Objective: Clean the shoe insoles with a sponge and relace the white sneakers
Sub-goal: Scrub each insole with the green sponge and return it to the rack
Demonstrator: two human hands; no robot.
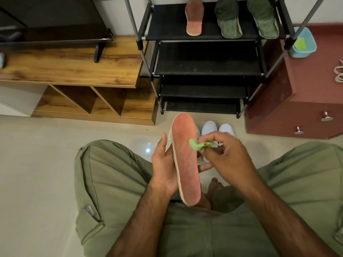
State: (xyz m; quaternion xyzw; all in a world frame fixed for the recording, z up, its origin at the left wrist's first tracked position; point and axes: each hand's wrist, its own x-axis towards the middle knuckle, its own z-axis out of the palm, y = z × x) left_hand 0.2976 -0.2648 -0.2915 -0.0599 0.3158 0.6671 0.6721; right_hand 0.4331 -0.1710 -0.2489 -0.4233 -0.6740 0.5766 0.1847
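Right fingers [213, 139]: pinching a crumpled green sponge [199, 145] between thumb and fingertips, bunching it small so that one corner is doing the scrubbing.
Sponge contact: its tip is touching the right edge of the pink insole [185, 160], in the forefoot half.
Left fingers [205, 166]: wrapping under the insole and showing past its right edge. The thumb is standing along the left edge, so the left hand [163, 164] is gripping the insole as a backing against the rubbing.
Right hand [230, 156]: hovering just beside the insole, with only the sponge meeting it.
Insole position: being held over the lap, toe pointing away, top face turned up to the camera, probably to keep the dirty face in sight.
White sneakers [217, 127]: sitting on the floor just past the hands, toes toward the shoe rack [204, 71], untouched.
Rack top shelf: carrying a second pink insole [194, 17] and two green insoles [229, 17], likely lying out to dry.
Red cabinet [297, 101]: carrying a blue tub [303, 42] and pale cord [338, 73], probably the laces, waiting.
Stage, as judged: cleaning is under way and relacing is not yet begun.
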